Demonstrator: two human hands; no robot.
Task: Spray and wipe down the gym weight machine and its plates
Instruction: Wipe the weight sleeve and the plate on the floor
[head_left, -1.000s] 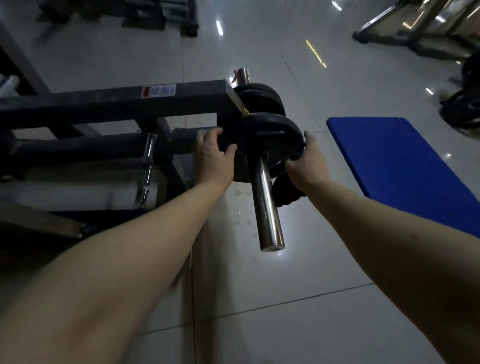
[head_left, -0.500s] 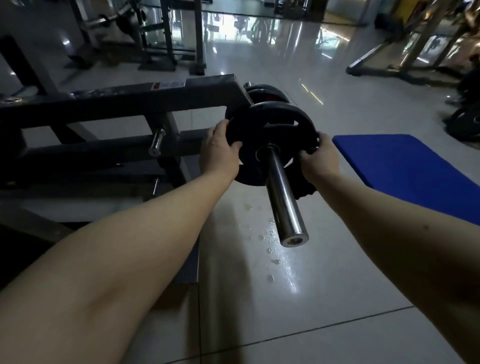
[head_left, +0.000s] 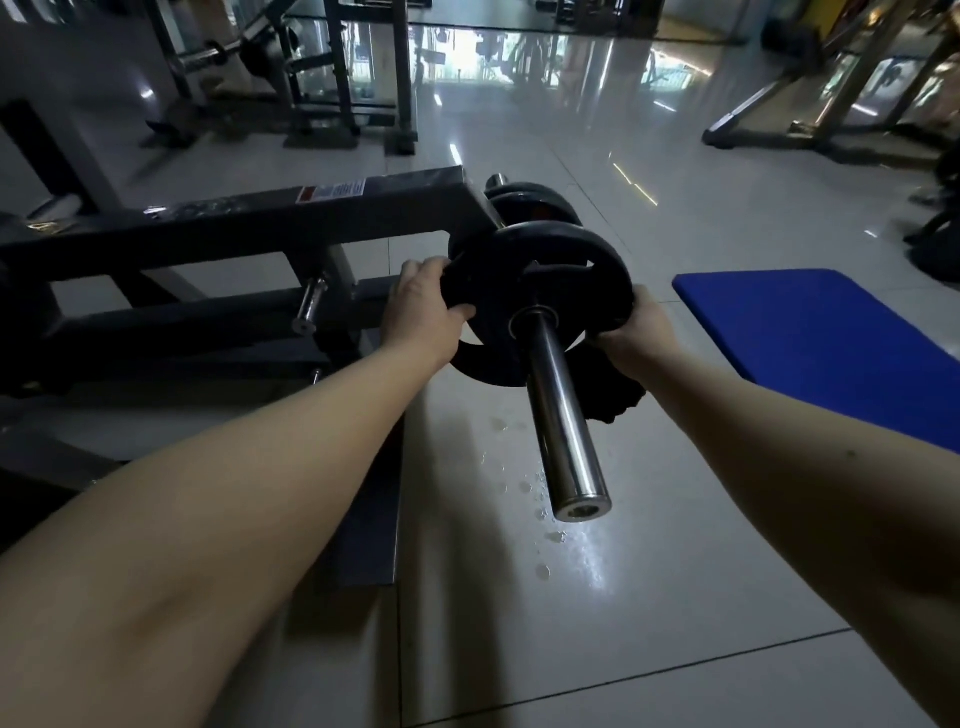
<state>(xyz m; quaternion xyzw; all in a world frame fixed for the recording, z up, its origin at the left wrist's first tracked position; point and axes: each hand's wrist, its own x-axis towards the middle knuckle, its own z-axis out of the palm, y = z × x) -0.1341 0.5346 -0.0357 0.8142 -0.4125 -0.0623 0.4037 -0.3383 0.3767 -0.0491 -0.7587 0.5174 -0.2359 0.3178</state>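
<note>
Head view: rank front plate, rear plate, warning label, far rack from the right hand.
1. front plate, gripped by right hand
2. rear plate, just behind it
3. warning label, left on frame
4. far rack, background upper left

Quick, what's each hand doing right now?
Left hand: grips the weight plate at its left rim.
Right hand: grips the plate's right rim, a dark cloth hanging under it.

Dim overall — daylight glares off the glossy floor (head_left: 519, 597) from far windows, arms cast soft shadows, wide-angle edges bend.
</note>
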